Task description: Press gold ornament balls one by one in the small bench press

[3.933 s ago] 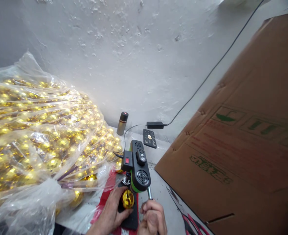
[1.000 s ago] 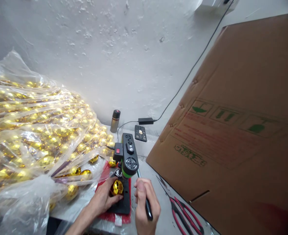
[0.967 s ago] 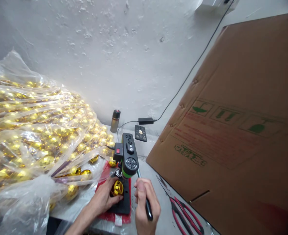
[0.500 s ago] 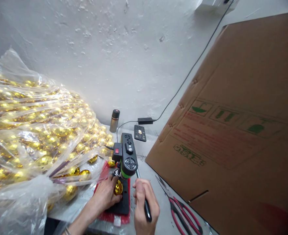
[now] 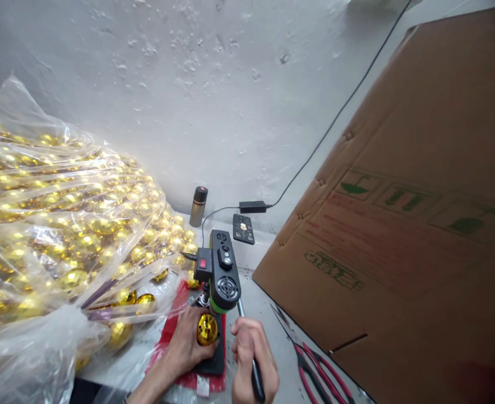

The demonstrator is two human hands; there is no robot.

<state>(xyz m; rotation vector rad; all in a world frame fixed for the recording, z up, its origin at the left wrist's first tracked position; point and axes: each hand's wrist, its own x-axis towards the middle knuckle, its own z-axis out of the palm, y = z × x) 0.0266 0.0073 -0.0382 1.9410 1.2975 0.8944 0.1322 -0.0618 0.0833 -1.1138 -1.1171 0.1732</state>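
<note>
The gold faceted ball (image 5: 207,329) now shows more fully than half a second ago: it sits on the black base plate (image 5: 216,359) of the small bench drill (image 5: 223,278), just under the drill's head, where earlier the fingers covered more of it. The left hand (image 5: 186,348) still cups the ball from the near-left side, its grip closed round the ball with fingertips on the plate. The right hand (image 5: 253,359) stays wrapped round the black-handled lever (image 5: 256,377) on the drill's right side, a closed grip, and the hand has dropped a little toward the near edge of the bench since a second ago, so the lever looks drawn further down; I judge the drill head is being pressed onto the ball. The drill stands on a red mat (image 5: 175,342) near the bench's near edge. The clear bag of gold balls (image 5: 62,235) fills the left side, red-handled pliers (image 5: 314,376) lie to the right, and the cardboard box (image 5: 407,235) leans beyond them.
</note>
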